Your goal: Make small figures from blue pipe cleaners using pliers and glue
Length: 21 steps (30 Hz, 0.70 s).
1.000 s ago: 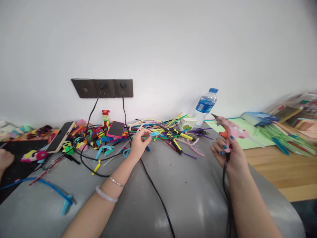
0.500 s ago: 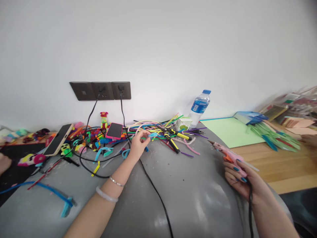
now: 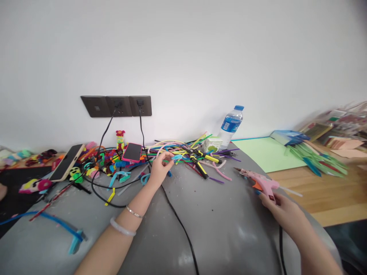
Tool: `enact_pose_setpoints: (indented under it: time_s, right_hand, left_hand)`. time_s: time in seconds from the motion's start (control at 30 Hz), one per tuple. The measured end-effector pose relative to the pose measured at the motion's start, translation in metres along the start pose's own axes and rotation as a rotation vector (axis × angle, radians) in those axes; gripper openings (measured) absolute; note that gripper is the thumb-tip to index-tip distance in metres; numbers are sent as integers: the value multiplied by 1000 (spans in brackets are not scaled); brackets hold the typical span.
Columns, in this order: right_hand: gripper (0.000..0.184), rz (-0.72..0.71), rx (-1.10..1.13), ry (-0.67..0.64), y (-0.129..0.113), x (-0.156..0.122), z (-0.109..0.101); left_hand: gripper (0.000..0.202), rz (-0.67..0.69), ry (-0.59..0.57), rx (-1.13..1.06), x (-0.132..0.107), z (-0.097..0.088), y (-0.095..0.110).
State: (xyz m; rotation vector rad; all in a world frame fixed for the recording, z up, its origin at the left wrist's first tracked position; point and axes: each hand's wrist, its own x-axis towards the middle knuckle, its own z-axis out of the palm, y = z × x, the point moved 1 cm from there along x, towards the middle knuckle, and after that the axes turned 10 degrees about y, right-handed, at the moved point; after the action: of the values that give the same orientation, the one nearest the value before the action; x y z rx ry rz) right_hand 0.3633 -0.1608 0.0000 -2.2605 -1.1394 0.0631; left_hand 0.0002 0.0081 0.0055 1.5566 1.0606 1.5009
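Observation:
My left hand (image 3: 159,168) reaches forward to the pile of coloured pipe cleaners (image 3: 183,151) and pinches a small light-blue piece (image 3: 177,157) between thumb and fingers. My right hand (image 3: 282,211) rests low on the grey mat (image 3: 218,225) at the right, fingers closed round the handle of a pink glue gun (image 3: 258,180). The gun lies on the mat with its nozzle pointing left. Its black cord (image 3: 281,248) runs back along my right forearm.
Two black cables drop from dark wall sockets (image 3: 116,105) across the mat. A red phone (image 3: 133,151), a tan phone (image 3: 66,162), yellow-handled pliers (image 3: 200,163), a small carton (image 3: 212,144) and a water bottle (image 3: 231,125) stand behind. Green paper (image 3: 266,152) and craft supplies lie right.
My right hand has lowered the glue gun from mid-air down onto the mat and drawn it nearer to me. The left hand has stayed at the pile with the blue piece.

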Motion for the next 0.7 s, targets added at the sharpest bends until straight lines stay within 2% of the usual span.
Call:
enact_pose_setpoints:
  time_s: [0.13, 0.23, 0.33, 0.43, 0.57, 0.63, 0.7]
  right_hand:
    - [44, 127, 4, 85, -7, -1, 3]
    - [46, 175, -25, 83, -10, -1, 5]
    - [43, 177, -43, 28, -6, -1, 2]
    - [47, 180, -7, 50, -9, -1, -9]
    - [53, 59, 3, 127, -42, 4, -25]
    - [46, 44, -8, 70, -56, 10, -26]
    - [36, 53, -16, -56, -59, 16, -22]
  left_hand:
    - [12, 0, -4, -1, 0, 0, 0]
    - [12, 1, -11, -4, 0, 0, 0]
    - [12, -4, -4, -8, 0, 0, -1]
    - [12, -7, -1, -1, 0, 0, -1]
    - [12, -11, 4, 3, 0, -1, 1]
    - [12, -10, 7, 6, 1, -1, 1]
    - [12, -12, 11, 10, 1, -1, 1]
